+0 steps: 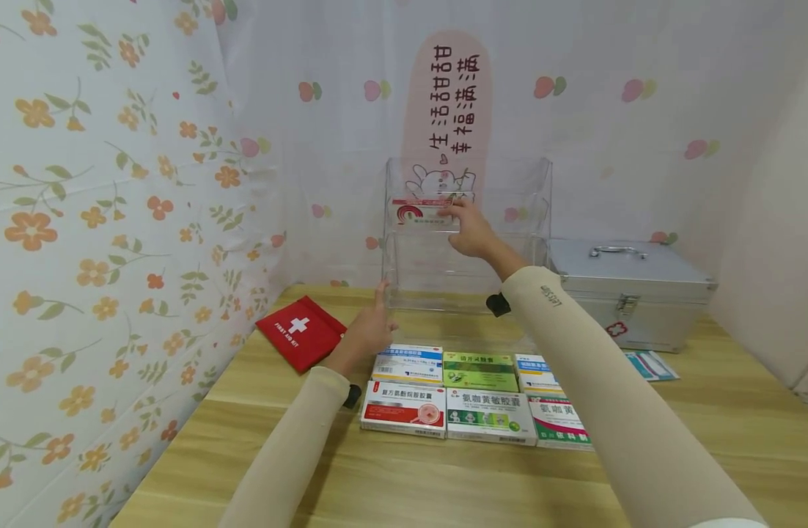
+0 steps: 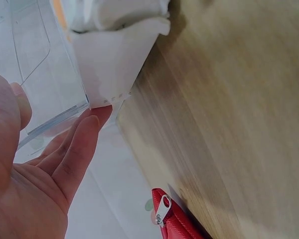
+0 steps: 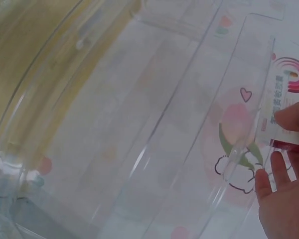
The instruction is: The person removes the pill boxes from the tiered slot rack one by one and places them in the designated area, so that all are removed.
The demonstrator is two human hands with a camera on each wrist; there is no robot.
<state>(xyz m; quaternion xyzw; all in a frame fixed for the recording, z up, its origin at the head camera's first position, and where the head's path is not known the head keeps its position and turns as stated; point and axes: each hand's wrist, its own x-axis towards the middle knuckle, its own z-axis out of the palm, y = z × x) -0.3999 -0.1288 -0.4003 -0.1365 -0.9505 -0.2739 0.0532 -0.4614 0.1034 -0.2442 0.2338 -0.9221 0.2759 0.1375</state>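
Note:
A clear acrylic tiered rack (image 1: 457, 290) stands at the back of the table. My right hand (image 1: 473, 229) is at its upper tier, pinching the right end of a white and red medicine box (image 1: 413, 213). In the right wrist view, the thumb lies on the front of the medicine box (image 3: 291, 82) and the fingers are by its red end. At the rack's left side is my left hand (image 1: 371, 330), its fingers extended against the edge. The left wrist view shows those fingertips (image 2: 92, 124) beside the rack and a white box's end (image 2: 114, 67).
Two rows of medicine boxes (image 1: 490, 414) lie in front of the rack. A red first aid pouch (image 1: 300, 334) is on the left, a silver metal case (image 1: 631, 293) on the right. A teal and white packet (image 1: 651, 365) lies before the case. Patterned curtains (image 1: 133, 183) enclose the table.

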